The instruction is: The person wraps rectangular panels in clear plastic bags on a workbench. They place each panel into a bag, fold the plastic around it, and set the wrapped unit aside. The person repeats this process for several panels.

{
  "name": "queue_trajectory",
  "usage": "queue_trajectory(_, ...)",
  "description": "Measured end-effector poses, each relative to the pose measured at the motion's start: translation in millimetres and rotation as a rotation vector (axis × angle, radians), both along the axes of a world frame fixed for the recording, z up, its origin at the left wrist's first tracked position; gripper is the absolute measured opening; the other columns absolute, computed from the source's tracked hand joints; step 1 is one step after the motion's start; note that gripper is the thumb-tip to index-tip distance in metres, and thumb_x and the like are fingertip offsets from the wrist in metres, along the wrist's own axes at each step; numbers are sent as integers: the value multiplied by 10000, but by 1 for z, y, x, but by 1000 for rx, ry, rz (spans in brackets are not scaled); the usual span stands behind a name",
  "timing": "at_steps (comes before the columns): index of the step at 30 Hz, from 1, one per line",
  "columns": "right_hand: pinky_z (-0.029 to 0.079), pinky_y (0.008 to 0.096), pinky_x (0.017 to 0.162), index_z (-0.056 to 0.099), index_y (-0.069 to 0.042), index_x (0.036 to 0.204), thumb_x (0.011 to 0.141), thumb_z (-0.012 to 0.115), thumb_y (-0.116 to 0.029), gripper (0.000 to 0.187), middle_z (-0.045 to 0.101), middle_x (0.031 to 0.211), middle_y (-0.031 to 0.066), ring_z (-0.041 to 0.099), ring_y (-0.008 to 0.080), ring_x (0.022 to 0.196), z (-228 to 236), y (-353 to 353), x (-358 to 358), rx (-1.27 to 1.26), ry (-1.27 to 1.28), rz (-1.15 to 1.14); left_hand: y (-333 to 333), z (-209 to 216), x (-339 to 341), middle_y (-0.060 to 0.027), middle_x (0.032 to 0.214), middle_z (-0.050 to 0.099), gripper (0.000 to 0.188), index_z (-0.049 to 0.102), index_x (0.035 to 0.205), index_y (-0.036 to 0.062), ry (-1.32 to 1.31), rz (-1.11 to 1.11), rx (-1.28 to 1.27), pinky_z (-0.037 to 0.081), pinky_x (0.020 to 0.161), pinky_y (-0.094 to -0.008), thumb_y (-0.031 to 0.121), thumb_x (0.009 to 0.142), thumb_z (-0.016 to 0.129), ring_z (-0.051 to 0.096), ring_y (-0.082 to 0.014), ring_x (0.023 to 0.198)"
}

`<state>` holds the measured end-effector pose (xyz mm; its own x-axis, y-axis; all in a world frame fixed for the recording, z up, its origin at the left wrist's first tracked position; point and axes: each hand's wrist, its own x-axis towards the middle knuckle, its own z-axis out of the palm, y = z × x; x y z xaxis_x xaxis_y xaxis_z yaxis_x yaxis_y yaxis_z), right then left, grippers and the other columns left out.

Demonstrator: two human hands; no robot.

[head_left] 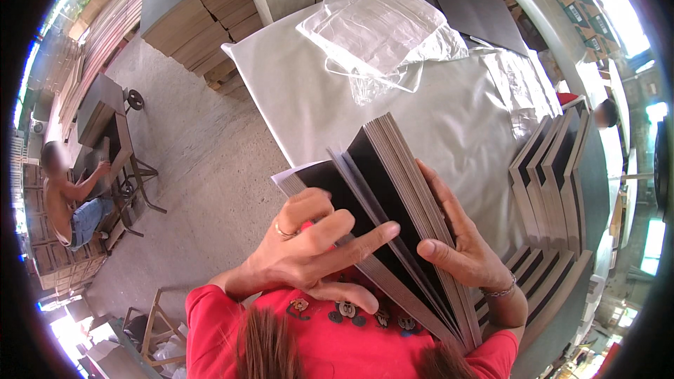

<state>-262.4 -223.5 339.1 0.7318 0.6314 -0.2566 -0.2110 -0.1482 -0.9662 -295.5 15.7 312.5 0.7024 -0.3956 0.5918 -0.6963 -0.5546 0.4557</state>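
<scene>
A thick stack of dark-faced grey boards [407,168] stands on edge in front of my chest, fanned into several bundles with gaps between them. My right hand [467,256] grips the thicker right-hand bundle, its thumb on the near side and its fingers along the outer side. My left hand [312,242] is over the left part of the stack, with a ring on one finger. Its index finger stretches across the board edges and touches them, while the thumb is apart below and the other fingers are bent. The lower ends of the boards lean against my red shirt.
A table with a pale cover [281,63] stretches ahead, bearing clear plastic bags [379,28] and dark boards [470,10]. More board bundles [551,175] are stacked at the right. Board piles [189,28] stand beyond the floor at the left, where another person [70,196] sits by a trolley.
</scene>
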Motion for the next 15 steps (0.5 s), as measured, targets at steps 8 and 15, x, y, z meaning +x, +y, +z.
queue_trajectory(8, 150, 406, 1120, 109, -29, 1480, 913, 577, -259, 771, 248, 1449, 164, 196, 271, 1372, 1, 2, 4, -22, -89, 12, -10, 21, 19, 8, 777, 413, 832, 603, 1255, 190, 99, -92, 174, 352, 760, -311, 742, 634, 544, 447, -149, 776)
queue_trajectory(15, 146, 396, 1116, 104, -32, 1483, 922, 560, -259, 758, 270, 1442, 162, 201, 261, 1372, 2, 0, 7, -24, -52, 5, -6, 14, 19, 14, 772, 394, 923, 580, 1278, 114, 79, -105, 216, 372, 716, -288, 733, 594, 540, 442, -145, 774)
